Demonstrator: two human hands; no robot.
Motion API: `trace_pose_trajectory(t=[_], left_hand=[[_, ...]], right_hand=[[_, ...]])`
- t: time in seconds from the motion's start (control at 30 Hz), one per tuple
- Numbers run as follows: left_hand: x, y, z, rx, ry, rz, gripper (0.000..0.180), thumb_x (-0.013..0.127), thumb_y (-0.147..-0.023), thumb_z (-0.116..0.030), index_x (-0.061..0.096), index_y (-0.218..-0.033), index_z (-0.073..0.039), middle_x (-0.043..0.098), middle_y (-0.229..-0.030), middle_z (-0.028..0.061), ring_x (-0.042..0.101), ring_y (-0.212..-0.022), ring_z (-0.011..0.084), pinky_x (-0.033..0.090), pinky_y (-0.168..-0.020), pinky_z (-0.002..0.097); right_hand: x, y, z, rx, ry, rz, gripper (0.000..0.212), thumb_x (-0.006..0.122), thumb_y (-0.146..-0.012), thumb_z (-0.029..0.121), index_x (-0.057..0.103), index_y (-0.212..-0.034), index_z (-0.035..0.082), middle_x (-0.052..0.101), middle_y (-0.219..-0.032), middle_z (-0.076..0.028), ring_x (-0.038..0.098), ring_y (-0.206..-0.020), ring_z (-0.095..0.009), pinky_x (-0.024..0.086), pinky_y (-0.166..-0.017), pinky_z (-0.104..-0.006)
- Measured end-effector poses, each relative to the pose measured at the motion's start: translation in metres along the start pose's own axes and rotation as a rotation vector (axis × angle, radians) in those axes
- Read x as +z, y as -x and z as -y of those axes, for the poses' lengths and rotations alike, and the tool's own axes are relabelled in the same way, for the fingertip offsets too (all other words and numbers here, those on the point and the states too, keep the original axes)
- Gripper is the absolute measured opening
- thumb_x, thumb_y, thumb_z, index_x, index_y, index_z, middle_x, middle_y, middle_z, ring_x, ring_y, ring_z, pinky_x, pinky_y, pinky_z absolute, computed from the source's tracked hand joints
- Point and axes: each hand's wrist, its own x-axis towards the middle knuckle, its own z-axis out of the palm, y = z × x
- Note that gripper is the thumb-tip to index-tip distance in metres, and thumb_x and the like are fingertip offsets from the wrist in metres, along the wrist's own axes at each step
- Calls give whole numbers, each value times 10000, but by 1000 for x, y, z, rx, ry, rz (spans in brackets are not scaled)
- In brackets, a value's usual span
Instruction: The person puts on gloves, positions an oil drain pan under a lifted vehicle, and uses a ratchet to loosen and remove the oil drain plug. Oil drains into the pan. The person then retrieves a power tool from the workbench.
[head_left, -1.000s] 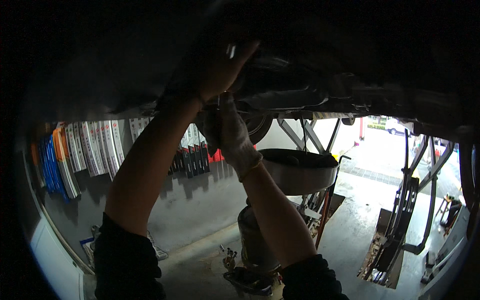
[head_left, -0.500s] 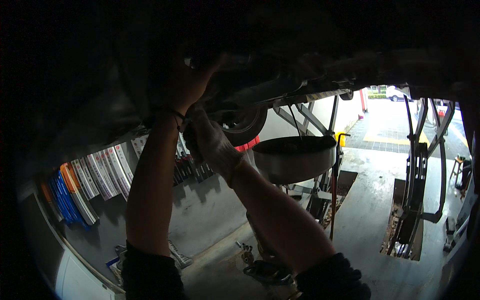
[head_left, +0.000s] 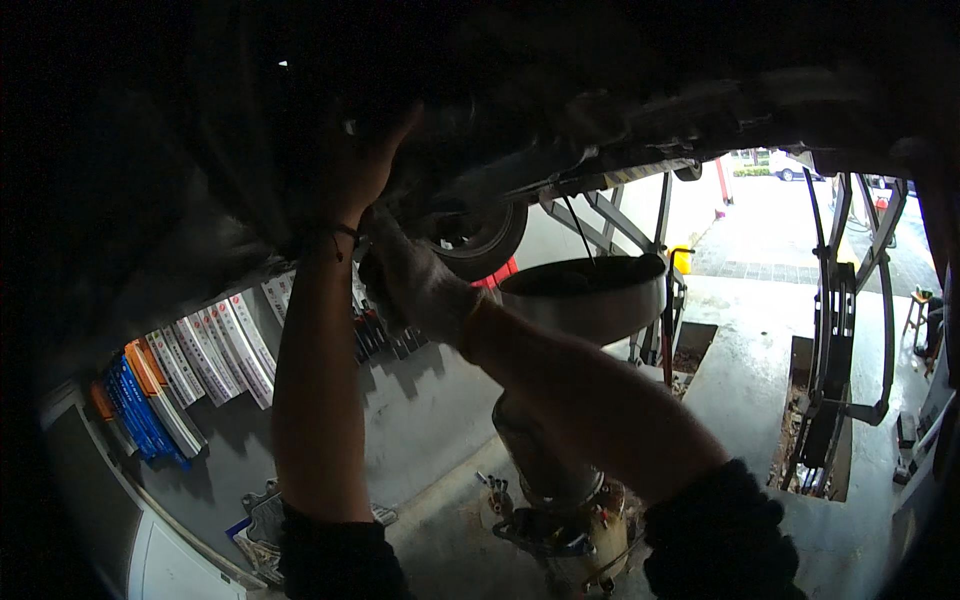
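Along the whole top, from left to right, there stretches the dark underside (head_left: 560, 140) of a car, and both hands are raised to it. At the lower left stands a white panel (head_left: 175, 560); above it, many narrow boxes (head_left: 215, 350), white, blue and orange, hang along the grey wall (head_left: 420, 400). Next comes the left arm in a black sleeve (head_left: 335, 555), almost vertical, with a thin dark bracelet (head_left: 345, 232) at the wrist. The left hand (head_left: 366, 165) is bare and its thumb points upward; its fingers are lost in the shadow, so I cannot tell what it holds. Just below and to the right is the right hand (head_left: 415, 280), in a pale glove, close to the left wrist; whether it grips something, I cannot tell. Behind it shows a wheel (head_left: 485, 245). Further right, a thin dark stream (head_left: 577, 225) runs down into a wide round pan (head_left: 590, 310), and lower stands a cylindrical tank (head_left: 545, 455), partly hidden by the right forearm. At the far right rises a metal lift (head_left: 830, 350), and near the edge is a small stool (head_left: 917, 310).
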Motion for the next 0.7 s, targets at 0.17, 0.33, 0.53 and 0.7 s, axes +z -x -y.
trace_pose_trajectory(t=[0.17,0.33,0.53,0.7], left_hand=[[3,0,10,295,-569,-62,819,490,-968,117,379,-1593,-401,303,-1688,99,547,-1358,366,600,-950,476],[-14,-7,-20,-157,-643,461,601,485,-1058,-41,419,-1591,-311,423,-1636,45,557,-1364,279,478,-1108,482],[-16,4,-49,-147,-100,63,803,669,-973,-520,360,-1613,-146,425,-1615,165,445,-1455,365,367,-1195,551],[-25,21,-47,-49,-219,-47,948,572,-1001,-623,230,-1590,36,369,-1563,326,426,-1420,473,430,-1134,533]], right_hand=[[1,2,13,122,23,-73,794,261,-973,820,428,-624,127,372,-556,-16,364,-470,-178,335,-460,-370],[0,10,16,134,-24,-41,796,242,-963,835,414,-627,134,364,-572,-16,331,-476,-178,303,-469,-376],[2,1,10,171,-64,-11,814,301,-945,853,470,-660,109,403,-604,-10,360,-516,-157,344,-486,-357],[-2,2,7,39,-30,6,796,319,-950,846,506,-703,113,458,-621,-3,411,-523,-148,372,-479,-349]])
